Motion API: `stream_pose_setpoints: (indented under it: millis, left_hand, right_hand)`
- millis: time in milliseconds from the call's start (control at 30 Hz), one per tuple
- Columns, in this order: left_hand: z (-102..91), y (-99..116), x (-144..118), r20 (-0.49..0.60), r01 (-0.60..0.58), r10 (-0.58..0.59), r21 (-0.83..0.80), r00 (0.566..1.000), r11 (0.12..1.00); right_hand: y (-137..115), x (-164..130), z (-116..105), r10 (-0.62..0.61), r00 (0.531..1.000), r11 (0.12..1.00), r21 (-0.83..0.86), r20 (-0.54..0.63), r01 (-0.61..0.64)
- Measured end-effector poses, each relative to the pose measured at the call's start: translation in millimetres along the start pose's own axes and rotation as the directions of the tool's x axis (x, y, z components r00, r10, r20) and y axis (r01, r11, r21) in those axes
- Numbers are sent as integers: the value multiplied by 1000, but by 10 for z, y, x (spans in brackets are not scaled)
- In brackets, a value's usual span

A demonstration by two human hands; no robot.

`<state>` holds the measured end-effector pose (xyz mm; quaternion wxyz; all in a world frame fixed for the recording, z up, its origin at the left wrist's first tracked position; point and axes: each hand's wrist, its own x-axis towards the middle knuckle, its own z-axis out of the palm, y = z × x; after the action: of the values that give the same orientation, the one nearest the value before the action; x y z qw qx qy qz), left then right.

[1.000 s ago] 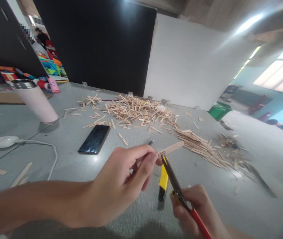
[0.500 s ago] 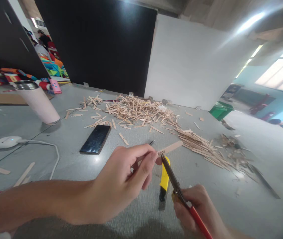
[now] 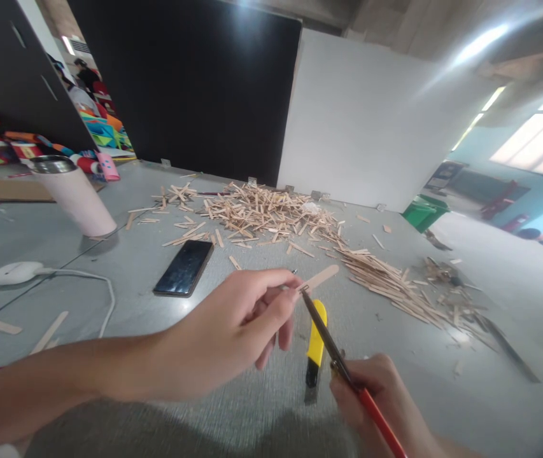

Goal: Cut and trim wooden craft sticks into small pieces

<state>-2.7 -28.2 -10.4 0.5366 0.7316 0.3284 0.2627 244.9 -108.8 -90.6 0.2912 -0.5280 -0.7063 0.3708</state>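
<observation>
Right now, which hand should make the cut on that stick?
Right. The right hand already holds the pliers, tip at the wooden stick. The left hand is occupied pinching that stick.

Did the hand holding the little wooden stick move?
Yes. The left hand with the wooden stick has shifted a little left and up, toward the phone; its end now sits nearer the yellow knife.
</observation>
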Motion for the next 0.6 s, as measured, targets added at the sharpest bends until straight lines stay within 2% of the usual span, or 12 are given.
stream_pose_setpoints:
  millis: [67, 133, 333, 600]
  left_hand:
    - [-45, 38, 21, 98, 40, -32, -81, 995, 996]
    - [-67, 61, 41, 145, 68, -51, -113, 988, 991]
    - [-48, 18, 87, 51, 9, -10, 26, 999, 1000]
    - [-110, -47, 177, 78, -10, -6, 205, 997, 979]
  right_hand:
    - [-3, 0, 2, 7, 1000, 1000, 4, 22, -7]
    - [-16, -8, 3, 15, 1000, 1000, 13, 26, -16]
    - [-139, -16, -2, 110, 993, 991, 74, 33, -112]
    - [-365, -34, -100, 202, 974, 958, 185, 101, -218]
